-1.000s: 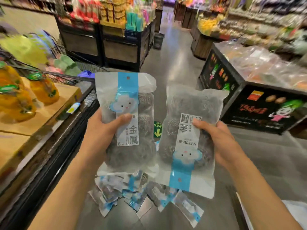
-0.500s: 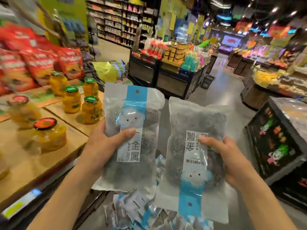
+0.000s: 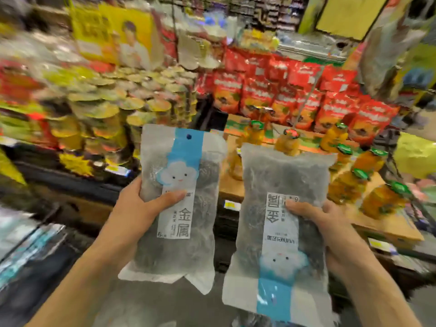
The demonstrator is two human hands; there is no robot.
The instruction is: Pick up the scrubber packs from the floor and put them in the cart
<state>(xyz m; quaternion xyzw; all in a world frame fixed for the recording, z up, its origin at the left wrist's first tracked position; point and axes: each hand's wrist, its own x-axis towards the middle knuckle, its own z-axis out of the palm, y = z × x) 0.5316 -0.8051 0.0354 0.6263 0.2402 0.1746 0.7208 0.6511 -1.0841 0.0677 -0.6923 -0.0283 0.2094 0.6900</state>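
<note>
My left hand (image 3: 139,212) grips a clear scrubber pack (image 3: 179,251) with grey steel-wool balls, a blue strip and a cloud face, held upright at chest height, thumb across its label. My right hand (image 3: 330,228) grips a second scrubber pack (image 3: 278,180) of the same kind, turned upside down, its blue strip at the bottom. The two packs hang side by side without touching. The cart and the packs on the floor are out of view.
A low wooden display (image 3: 382,224) with orange juice bottles (image 3: 375,201) stands right behind the packs. Red snack bags (image 3: 290,95) are stacked beyond it. Shelves of cup noodles (image 3: 113,102) fill the left. A yellow bag (image 3: 417,154) shows at the right edge. The view is blurred.
The view has swung left and up: the floor pile of packs and the aisle are gone from sight, the shelves now fill the frame. Both hands keep their packs, raised slightly.
</note>
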